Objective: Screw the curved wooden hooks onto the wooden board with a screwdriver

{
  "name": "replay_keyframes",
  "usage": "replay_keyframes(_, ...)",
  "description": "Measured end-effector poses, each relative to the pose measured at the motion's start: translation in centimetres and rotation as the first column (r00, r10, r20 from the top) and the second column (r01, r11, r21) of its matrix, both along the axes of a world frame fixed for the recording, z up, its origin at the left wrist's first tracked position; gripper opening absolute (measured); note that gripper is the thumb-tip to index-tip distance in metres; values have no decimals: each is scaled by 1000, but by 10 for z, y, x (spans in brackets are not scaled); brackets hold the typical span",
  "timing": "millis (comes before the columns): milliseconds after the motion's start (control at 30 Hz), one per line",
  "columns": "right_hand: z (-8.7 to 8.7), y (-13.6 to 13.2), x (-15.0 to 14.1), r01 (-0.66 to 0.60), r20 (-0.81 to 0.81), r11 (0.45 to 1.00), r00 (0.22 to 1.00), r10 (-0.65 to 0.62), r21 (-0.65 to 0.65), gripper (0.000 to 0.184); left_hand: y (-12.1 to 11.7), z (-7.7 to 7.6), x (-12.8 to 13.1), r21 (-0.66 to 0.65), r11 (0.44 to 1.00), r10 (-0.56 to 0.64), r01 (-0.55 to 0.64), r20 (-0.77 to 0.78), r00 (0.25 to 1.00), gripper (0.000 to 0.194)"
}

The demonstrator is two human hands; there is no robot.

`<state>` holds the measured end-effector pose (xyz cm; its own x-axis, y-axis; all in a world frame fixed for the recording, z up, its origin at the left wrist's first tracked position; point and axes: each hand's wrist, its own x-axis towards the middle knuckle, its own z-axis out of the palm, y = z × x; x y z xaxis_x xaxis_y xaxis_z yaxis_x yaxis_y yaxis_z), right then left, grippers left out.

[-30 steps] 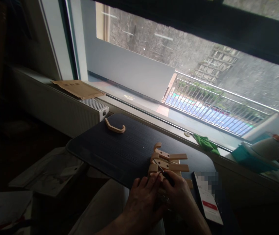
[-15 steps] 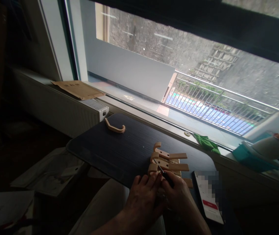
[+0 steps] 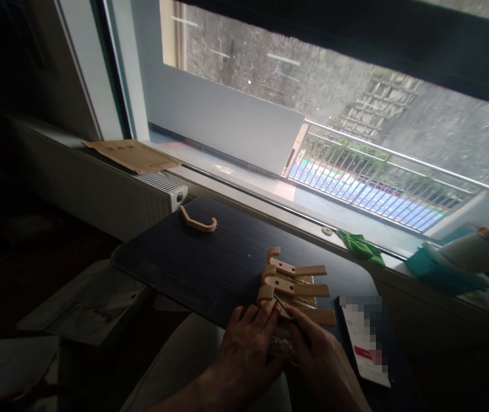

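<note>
Several pale wooden hooks (image 3: 308,289) lie side by side on a light-coloured base, with screw holes in their flat faces. My left hand (image 3: 244,346) is closed at the curled end of the nearest wooden hook (image 3: 319,316), its fingertips pressed on it. In my right hand (image 3: 318,349) is a slim screwdriver (image 3: 287,312) with a dark handle. Its thin shaft slants up and left toward that same hook, by my left fingertips. Where the tip meets the wood I cannot make out. Crinkled clear plastic (image 3: 284,346) shows between my hands.
A single wooden hook (image 3: 199,225) lies at the far left of the dark table (image 3: 223,257). On the right is a phone (image 3: 358,343). Along the window sill are a green cloth (image 3: 360,247) and a teal container (image 3: 437,272). A brown envelope (image 3: 135,155) rests on the radiator (image 3: 161,182).
The screwdriver has shifted from pointing over the middle hooks to a lower spot by my left fingertips. My right hand has drawn down slightly; my left stays against the nearest hook.
</note>
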<state>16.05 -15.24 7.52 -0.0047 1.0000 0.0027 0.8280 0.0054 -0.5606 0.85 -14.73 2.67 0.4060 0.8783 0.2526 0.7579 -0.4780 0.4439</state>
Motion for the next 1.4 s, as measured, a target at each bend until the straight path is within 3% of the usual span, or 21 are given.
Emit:
replay_keyframes(233,-1,-4,0,-48,-78,999,996,48,1,39,0,-4,-1,17,1000,-3,2,41,999,61)
replay_keyframes(433,-3,-4,3,-83,-54,996,995,82,-22,41,0,-4,0,7,1000,6,-7,20,1000,61)
replay_keyframes(533,14,2,12,-76,9,997,997,76,-21,41,1,-1,-1,8,1000,-19,19,-20,1000,64)
replay_keyframes(633,44,13,22,-124,163,992,978,128,-32,38,1,3,-3,8,1000,-27,27,-65,998,68)
replay_keyframes(733,73,27,26,-299,307,952,902,304,-64,32,2,4,-4,-8,999,-49,48,-93,994,70)
replay_keyframes(833,88,39,23,-385,423,912,810,407,-141,30,2,4,-6,-6,998,-67,67,-104,992,71)
replay_keyframes(1200,106,61,0,-560,606,780,528,596,-279,25,5,6,-7,11,996,-84,86,-126,988,70)
replay_keyframes(1400,127,66,-31,-591,689,697,303,659,-406,20,5,11,-7,-13,996,-93,93,-142,985,68)
